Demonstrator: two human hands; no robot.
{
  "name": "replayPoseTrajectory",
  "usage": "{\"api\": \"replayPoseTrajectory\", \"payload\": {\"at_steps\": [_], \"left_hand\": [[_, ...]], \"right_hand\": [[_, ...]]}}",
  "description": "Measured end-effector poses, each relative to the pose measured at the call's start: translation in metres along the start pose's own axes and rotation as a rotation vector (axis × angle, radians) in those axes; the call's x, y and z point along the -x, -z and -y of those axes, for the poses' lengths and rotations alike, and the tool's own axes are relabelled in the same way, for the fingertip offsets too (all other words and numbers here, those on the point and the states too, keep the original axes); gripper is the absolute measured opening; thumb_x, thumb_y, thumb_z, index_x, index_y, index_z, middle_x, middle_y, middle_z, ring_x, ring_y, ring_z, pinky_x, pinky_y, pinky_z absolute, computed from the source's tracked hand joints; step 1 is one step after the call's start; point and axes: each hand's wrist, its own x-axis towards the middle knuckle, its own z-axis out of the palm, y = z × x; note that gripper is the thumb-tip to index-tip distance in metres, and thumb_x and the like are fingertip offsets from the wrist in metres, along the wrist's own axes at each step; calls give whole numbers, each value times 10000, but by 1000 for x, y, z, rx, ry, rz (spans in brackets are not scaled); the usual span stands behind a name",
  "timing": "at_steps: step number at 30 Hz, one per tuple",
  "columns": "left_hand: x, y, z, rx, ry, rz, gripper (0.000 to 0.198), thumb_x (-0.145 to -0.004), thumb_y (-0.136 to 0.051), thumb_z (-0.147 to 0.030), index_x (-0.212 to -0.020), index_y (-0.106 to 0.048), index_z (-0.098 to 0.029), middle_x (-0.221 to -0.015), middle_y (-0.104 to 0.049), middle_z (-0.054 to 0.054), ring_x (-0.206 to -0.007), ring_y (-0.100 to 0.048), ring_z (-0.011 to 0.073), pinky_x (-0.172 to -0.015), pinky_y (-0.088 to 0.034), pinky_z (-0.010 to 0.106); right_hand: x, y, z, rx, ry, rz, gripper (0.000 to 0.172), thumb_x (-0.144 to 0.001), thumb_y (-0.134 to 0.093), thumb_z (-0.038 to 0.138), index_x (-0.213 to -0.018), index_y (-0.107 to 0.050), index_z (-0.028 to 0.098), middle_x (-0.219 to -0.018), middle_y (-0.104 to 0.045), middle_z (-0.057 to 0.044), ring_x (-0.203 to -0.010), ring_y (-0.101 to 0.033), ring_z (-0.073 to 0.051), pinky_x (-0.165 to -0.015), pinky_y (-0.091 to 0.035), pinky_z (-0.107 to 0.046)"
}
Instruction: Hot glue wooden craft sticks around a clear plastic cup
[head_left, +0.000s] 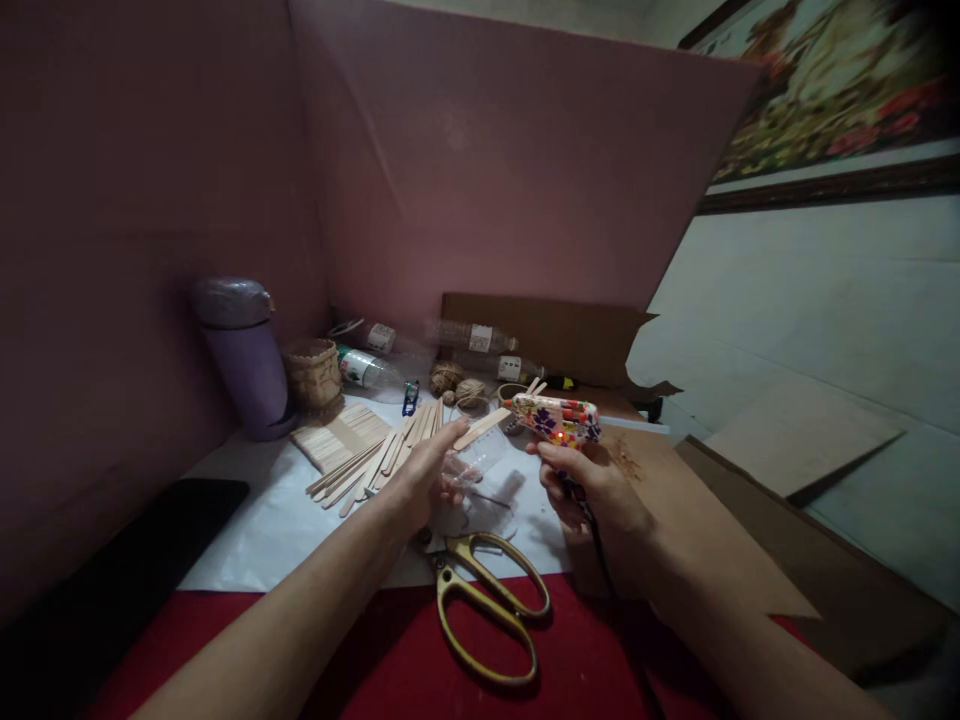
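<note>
My left hand (435, 470) is closed on a flat wooden craft stick (482, 428), which points up to the right. In my right hand (589, 480) is a flower-patterned hot glue gun (559, 418), gripped by its handle with a small red light glowing on its side. The gun's nozzle lies close to the far end of the stick; whether they touch I cannot tell. Yellow-handled scissors (491, 605) lie just below my hands. Loose craft sticks (397, 450) are spread left of my left hand, beside a banded bundle of sticks (341, 438).
Clear plastic bottles (367, 370) lie at the back, near balls of twine (446, 377). A purple tumbler (244, 360) and a woven basket (313, 372) stand at the left. Brown cardboard (690, 520) covers the right side. White paper (247, 530) lies over a red cloth (375, 660).
</note>
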Motion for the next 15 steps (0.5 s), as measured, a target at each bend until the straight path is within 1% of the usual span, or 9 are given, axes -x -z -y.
{"api": "replayPoseTrajectory", "payload": {"at_steps": [4, 8, 11, 13, 14, 15], "left_hand": [[1, 0, -1, 18, 11, 11, 364, -920, -511, -502, -937, -578, -145, -600, -604, 41, -329, -431, 80, -317, -290, 169], [-1, 2, -1, 60, -19, 23, 354, -922, -517, -484, -975, -583, -141, -611, -609, 47, -342, -438, 80, -313, -293, 162], [-5, 5, 0, 100, -67, 0, 335, -902, -565, -466, -1010, -576, -149, -650, -613, 50, -428, -536, 114, -320, -316, 158], [-8, 7, 2, 114, -89, 0, 351, -875, -603, -480, -1021, -574, -163, -688, -622, 51, -467, -574, 130, -315, -313, 159], [-9, 8, 2, 119, -96, 7, 364, -864, -614, -493, -1021, -576, -167, -704, -627, 51, -467, -576, 130, -313, -309, 160], [-10, 9, 2, 121, -99, 14, 375, -856, -618, -507, -1018, -580, -171, -712, -631, 51, -454, -568, 125, -312, -309, 161]], "right_hand": [[-3, 4, 0, -18, 86, -8, 382, -734, -727, 497, -857, -635, 147, -511, -475, 76, -371, -339, -42, -333, -250, -169], [-8, 13, 10, -1, 176, -44, 367, -760, -698, 515, -829, -599, 169, -556, -490, 69, -379, -347, -45, -331, -267, -171], [-16, 32, 18, 68, 181, -83, 343, -769, -661, 503, -739, -526, 189, -597, -500, 55, -404, -363, -50, -338, -282, -173], [-23, 51, 20, 152, 192, -133, 298, -778, -631, 467, -739, -507, 199, -633, -515, 44, -436, -392, -63, -360, -307, -180], [-25, 61, 20, 232, 208, -158, 291, -787, -621, 469, -746, -509, 204, -647, -524, 38, -455, -416, -74, -376, -327, -189], [-26, 72, 18, 367, 218, -163, 302, -800, -616, 481, -737, -515, 203, -637, -522, 33, -472, -440, -85, -401, -350, -200]]}}
